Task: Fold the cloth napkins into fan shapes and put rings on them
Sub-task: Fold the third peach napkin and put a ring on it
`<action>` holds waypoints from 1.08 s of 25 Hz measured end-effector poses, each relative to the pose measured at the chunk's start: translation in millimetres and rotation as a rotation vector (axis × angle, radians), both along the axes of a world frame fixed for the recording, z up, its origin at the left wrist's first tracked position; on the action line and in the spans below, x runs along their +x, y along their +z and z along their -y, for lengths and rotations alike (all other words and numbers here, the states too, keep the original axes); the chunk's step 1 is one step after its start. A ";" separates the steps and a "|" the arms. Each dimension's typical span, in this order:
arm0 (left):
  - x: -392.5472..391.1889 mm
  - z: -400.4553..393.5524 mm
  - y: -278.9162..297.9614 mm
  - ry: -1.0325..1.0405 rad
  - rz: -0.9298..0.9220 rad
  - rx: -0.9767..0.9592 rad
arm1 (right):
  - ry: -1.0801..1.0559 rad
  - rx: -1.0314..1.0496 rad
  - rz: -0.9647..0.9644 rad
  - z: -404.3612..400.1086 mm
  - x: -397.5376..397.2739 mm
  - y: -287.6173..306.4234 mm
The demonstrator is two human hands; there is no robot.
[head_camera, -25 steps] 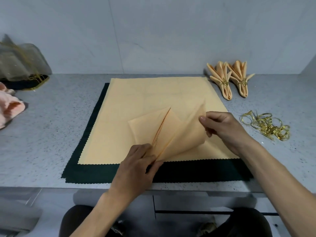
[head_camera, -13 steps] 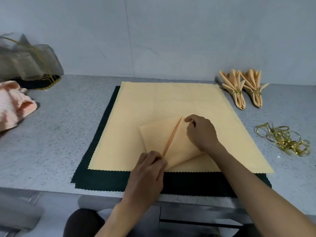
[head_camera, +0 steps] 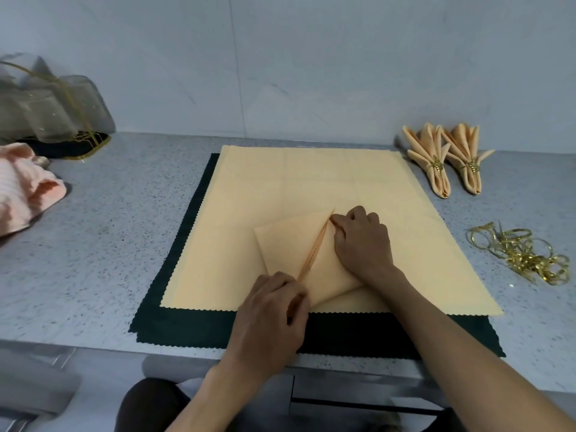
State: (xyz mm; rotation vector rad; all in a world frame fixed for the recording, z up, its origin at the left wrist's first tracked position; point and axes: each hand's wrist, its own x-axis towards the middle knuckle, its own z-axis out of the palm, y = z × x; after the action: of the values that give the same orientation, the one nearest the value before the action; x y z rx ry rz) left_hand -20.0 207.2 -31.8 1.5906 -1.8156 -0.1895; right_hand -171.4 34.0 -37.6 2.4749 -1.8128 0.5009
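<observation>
A peach napkin [head_camera: 290,241] lies folded into a kite shape, its two flaps meeting at a diagonal seam, on top of a flat peach napkin [head_camera: 280,182]. My left hand [head_camera: 271,310] grips the lower tip of the fold, fingers curled over it. My right hand [head_camera: 361,241] lies on the right flap, its curled fingertips holding the flap's top corner by the seam. Two finished fan napkins [head_camera: 431,160] [head_camera: 467,157] with gold rings lie at the back right. A heap of loose gold rings [head_camera: 523,254] lies to the right.
Dark green cloth [head_camera: 187,325] lies under the peach napkin and reaches the speckled grey counter's [head_camera: 109,244] front edge. A pink cloth [head_camera: 21,185] and a sheer bag [head_camera: 46,104] on a dark tray sit at the far left. A wall closes the back.
My right hand has brought the right flap over and down onto the napkin, so its edge now meets the centre seam. My left hand has stayed on the lower tip.
</observation>
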 end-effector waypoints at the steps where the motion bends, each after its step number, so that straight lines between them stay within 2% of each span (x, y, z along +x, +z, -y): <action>1: 1.5 5.7 8.8 0.007 -0.045 0.008 | -0.001 -0.007 0.064 -2.5 -1.2 5.2; 4: 21.3 43.0 25.5 0.085 -0.075 -0.002 | -0.038 -0.123 0.395 -34.3 -13.4 31.4; 6: 41.2 74.5 27.2 0.132 -0.032 0.138 | -0.034 -0.056 0.521 -73.3 -28.6 42.4; 8: 51.7 92.9 22.5 0.177 0.166 0.339 | -0.026 0.090 0.472 -109.2 -41.3 40.6; 10: 52.0 94.7 22.1 0.222 0.324 0.356 | -0.023 0.212 0.450 -124.3 -47.9 31.0; 12: 50.9 81.5 29.4 0.209 0.274 0.361 | -0.023 0.245 0.474 -114.6 -50.8 26.3; 14: 40.4 56.1 35.6 0.116 0.143 0.453 | -0.045 0.293 0.506 -92.1 -53.3 29.2; 17: 1.8 15.5 38.6 0.002 0.015 0.492 | -0.056 0.360 0.455 -61.7 -56.3 37.6; 23: -16.7 8.2 23.6 0.096 -0.039 0.363 | 0.103 0.375 0.137 -92.6 -50.0 25.1; 27: -8.8 21.3 17.2 0.166 -0.074 0.322 | 0.122 0.296 0.118 -99.6 -49.3 15.0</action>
State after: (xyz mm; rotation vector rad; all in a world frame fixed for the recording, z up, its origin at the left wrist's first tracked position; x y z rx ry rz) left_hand -28.7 185.9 -14.6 1.9194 -1.6472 -0.4767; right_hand -220.7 133.6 -22.6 2.8202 -1.9108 0.4186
